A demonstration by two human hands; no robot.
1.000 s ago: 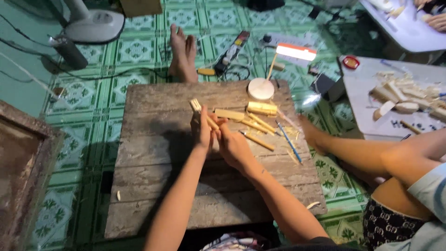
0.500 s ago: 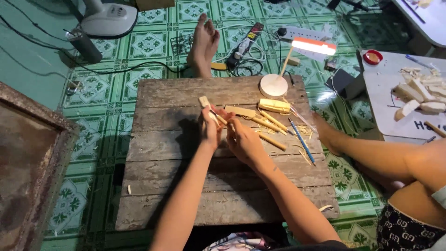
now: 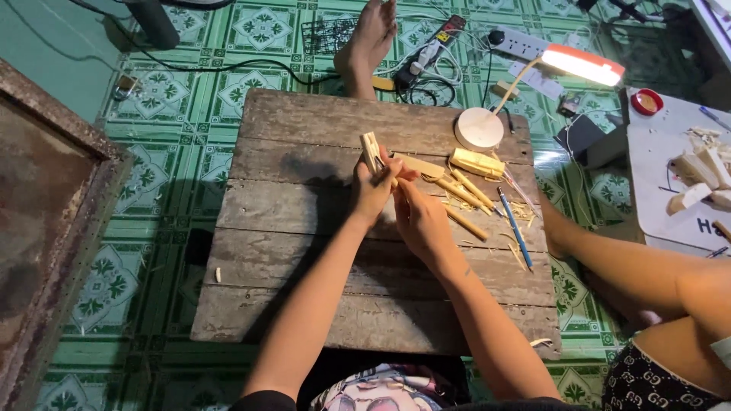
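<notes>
Over the near planks of the wooden counter (image 3: 304, 304), the left hand (image 3: 373, 190) is closed around a small pale wood block (image 3: 371, 151), keeping it upright and steady. The right hand (image 3: 417, 217) curls tight against it, seemingly gripping a thin tool, though that is hard to make out. Beyond lie wood sticks (image 3: 464, 190), a blue pencil (image 3: 516, 228) and a lit desk lamp (image 3: 487, 122) aimed at the work.

A weathered plank table (image 3: 304, 228) is carrying a round lamp base (image 3: 479, 129); just below it (toward the person) wooden sticks (image 3: 464, 190) and a blue pencil (image 3: 515, 228) are lying.
</notes>
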